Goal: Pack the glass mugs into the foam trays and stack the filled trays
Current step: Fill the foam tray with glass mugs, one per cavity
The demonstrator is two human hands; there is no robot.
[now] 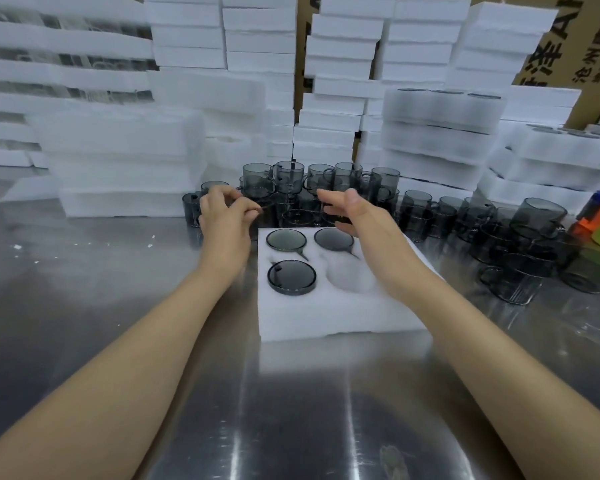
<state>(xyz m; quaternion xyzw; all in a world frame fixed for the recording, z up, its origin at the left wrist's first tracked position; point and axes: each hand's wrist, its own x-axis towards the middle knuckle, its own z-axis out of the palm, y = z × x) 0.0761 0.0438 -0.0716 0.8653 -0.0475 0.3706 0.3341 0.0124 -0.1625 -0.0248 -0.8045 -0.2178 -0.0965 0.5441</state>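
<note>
Masking some glass mugs (321, 180): left hand (226, 220), right hand (357, 216); left grip unclear.

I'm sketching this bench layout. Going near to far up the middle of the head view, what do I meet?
Bare steel tabletop → white foam tray holding three smoky grey glass mugs → loose cluster of smoky grey glass mugs → tall stacks of white foam trays → brown cardboard box.
</note>
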